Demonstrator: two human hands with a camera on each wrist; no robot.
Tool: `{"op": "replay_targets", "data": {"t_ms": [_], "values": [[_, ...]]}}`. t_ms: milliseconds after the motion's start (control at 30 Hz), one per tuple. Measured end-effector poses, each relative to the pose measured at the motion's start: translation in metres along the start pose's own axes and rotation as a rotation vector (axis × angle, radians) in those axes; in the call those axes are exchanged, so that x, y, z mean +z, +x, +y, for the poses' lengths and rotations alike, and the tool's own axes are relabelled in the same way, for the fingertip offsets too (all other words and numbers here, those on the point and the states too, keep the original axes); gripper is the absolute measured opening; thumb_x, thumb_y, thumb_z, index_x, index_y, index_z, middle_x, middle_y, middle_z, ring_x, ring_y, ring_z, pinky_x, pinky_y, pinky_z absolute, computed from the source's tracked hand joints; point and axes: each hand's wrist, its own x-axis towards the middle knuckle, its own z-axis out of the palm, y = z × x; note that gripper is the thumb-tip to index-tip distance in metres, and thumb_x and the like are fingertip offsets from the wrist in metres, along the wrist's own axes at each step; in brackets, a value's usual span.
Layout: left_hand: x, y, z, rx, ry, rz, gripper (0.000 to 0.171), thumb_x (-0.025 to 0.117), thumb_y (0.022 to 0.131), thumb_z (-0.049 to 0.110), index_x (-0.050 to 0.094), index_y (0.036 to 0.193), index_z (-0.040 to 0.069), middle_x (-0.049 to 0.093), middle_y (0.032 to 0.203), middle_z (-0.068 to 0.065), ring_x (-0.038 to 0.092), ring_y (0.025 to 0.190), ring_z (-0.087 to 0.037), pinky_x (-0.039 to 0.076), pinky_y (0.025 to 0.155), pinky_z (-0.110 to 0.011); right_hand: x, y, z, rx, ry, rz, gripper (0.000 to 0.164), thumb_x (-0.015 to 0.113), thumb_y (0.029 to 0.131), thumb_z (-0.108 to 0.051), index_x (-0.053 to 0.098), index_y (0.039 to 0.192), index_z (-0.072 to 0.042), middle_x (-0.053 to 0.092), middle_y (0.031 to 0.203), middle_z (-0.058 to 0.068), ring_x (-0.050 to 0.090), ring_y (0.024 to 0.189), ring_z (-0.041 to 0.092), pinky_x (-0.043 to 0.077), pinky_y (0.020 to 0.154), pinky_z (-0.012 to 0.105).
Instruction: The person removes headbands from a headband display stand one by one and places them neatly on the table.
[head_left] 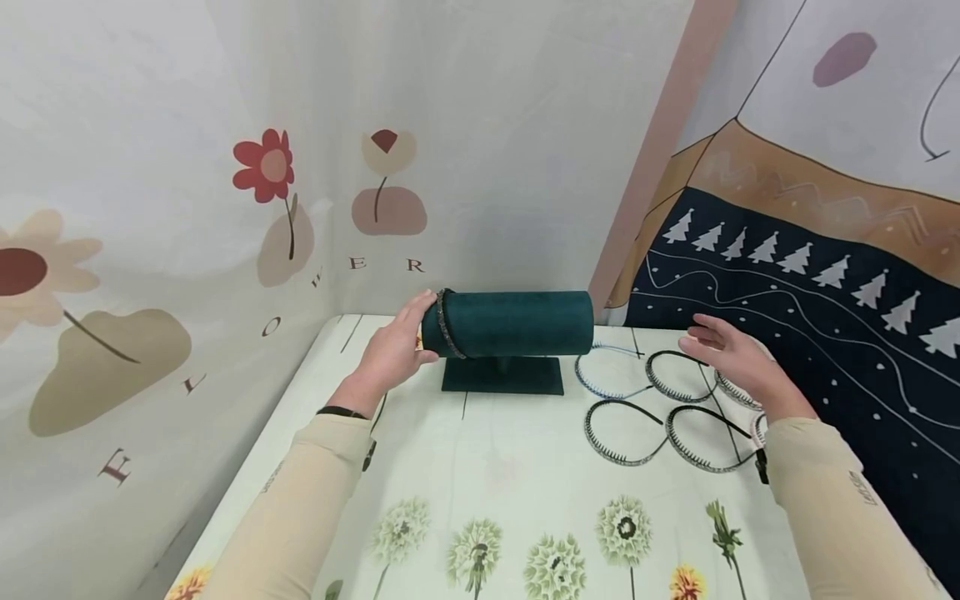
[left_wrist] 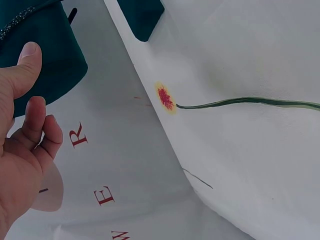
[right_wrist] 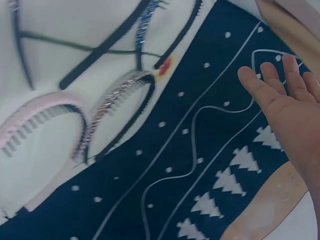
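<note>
A dark green velvet display roll (head_left: pixel 525 325) lies sideways on its flat green base (head_left: pixel 502 377). Around its left end sits a dark, sparkly headband (head_left: pixel 442 321). My left hand (head_left: pixel 392 354) is at that end, fingers stretched up along it and thumb toward the front. In the left wrist view the thumb (left_wrist: pixel 31 65) overlaps the roll's velvet, and the lower fingers are loosely bent. Above the headbands on the right, my right hand (head_left: pixel 738 358) hovers with nothing in it; the right wrist view shows its fingers spread.
Several toothed headbands lie on the table at right: a blue one (head_left: pixel 592 385), black ones (head_left: pixel 626 461) in two rows, plus a pink one (right_wrist: pixel 45 110) and a glittery one (right_wrist: pixel 112 95) near the edge. Printed cloth walls (head_left: pixel 510 167) stand behind and left.
</note>
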Motion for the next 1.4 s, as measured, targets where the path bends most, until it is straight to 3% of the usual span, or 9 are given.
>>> {"op": "replay_targets", "data": {"t_ms": [533, 933, 1267, 1400], "values": [[0.0, 0.0, -0.002, 0.001, -0.018, -0.006, 0.104, 0.085, 0.094, 0.022, 0.016, 0.172, 0.023, 0.018, 0.181, -0.002, 0.069, 0.095, -0.035, 0.061, 0.1, -0.051, 0.005, 0.019, -0.067, -0.12, -0.027, -0.002, 0.094, 0.062, 0.106, -0.054, 0.012, 0.173, -0.013, 0.029, 0.175, 0.024, 0.022, 0.163, 0.049, 0.026, 0.126, 0.077], [-0.001, -0.001, -0.002, -0.005, -0.016, -0.006, 0.105, 0.085, 0.094, 0.022, 0.016, 0.172, 0.024, 0.018, 0.181, -0.002, 0.065, 0.079, -0.028, 0.063, 0.089, -0.047, 0.02, 0.035, -0.104, -0.176, -0.03, -0.011, 0.092, 0.067, 0.104, -0.049, 0.017, 0.172, -0.013, 0.031, 0.174, 0.023, 0.026, 0.162, 0.048, 0.029, 0.126, 0.074], [0.0, -0.001, -0.001, -0.01, -0.017, -0.008, 0.105, 0.085, 0.094, 0.021, 0.016, 0.172, 0.023, 0.017, 0.181, -0.002, 0.066, 0.082, -0.029, 0.062, 0.093, -0.048, 0.032, 0.045, -0.127, -0.23, -0.075, -0.002, 0.091, 0.069, 0.104, -0.048, 0.021, 0.171, -0.01, 0.034, 0.172, 0.023, 0.028, 0.16, 0.047, 0.028, 0.125, 0.078], [0.0, 0.0, -0.001, -0.011, -0.022, -0.006, 0.104, 0.085, 0.094, 0.021, 0.016, 0.172, 0.024, 0.017, 0.181, -0.001, 0.066, 0.083, -0.03, 0.062, 0.094, -0.049, 0.038, 0.048, -0.134, -0.247, -0.098, -0.002, 0.092, 0.07, 0.102, -0.049, 0.022, 0.17, -0.011, 0.036, 0.171, 0.022, 0.039, 0.154, 0.048, 0.034, 0.123, 0.076]]}}
